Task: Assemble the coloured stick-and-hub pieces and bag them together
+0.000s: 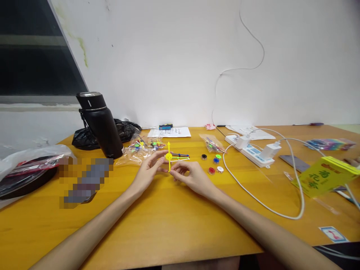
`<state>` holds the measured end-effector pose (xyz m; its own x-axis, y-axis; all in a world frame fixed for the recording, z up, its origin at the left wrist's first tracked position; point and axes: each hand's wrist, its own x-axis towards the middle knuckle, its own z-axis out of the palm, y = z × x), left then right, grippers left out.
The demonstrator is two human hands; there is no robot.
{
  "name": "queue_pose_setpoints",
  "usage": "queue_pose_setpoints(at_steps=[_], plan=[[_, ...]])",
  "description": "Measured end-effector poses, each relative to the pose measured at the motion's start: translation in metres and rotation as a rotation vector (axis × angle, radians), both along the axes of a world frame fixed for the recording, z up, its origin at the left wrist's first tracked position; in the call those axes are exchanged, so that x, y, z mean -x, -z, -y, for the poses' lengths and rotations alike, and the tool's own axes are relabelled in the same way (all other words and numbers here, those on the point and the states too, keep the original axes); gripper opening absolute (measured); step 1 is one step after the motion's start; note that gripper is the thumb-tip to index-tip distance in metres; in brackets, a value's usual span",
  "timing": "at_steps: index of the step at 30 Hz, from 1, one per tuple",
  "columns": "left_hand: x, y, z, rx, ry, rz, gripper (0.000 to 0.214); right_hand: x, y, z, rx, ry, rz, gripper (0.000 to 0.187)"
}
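Note:
A yellow arrow spinner with a round hub stands upright between my hands, its tip pointing up. My left hand grips it by the hub, thumb and fingers closed. At the lower end of the arrow, the thumb and fingers of my right hand are pinched together. Just behind my hands lie several loose arrows in blue, green and white. To the right sit small round discs: a black disc, a green disc, a blue disc, a red disc and a white disc.
Clear bags of spinner parts lie behind my left hand, beside a black bottle. A power strip with a looping white cable is on the right. A yellow box tilts near another person's hand.

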<state>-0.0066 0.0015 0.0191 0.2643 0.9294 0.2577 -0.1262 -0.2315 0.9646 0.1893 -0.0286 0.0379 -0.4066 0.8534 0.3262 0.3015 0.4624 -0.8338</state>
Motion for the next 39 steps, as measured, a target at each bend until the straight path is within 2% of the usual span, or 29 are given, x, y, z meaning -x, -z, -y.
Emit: queue_pose_setpoints(at_steps=[8, 27, 39], plan=[[-0.001, -0.006, 0.004, -0.014, 0.011, -0.032, 0.04, 0.001, 0.003, -0.001, -0.035, -0.001, 0.048, 0.015], [0.001, -0.001, 0.001, -0.037, 0.009, -0.09, 0.042, -0.001, 0.005, 0.0, -0.019, -0.021, 0.088, 0.019], [0.001, -0.009, 0.007, -0.156, 0.004, -0.202, 0.031, 0.0, 0.012, -0.001, -0.116, -0.065, 0.215, 0.014]])
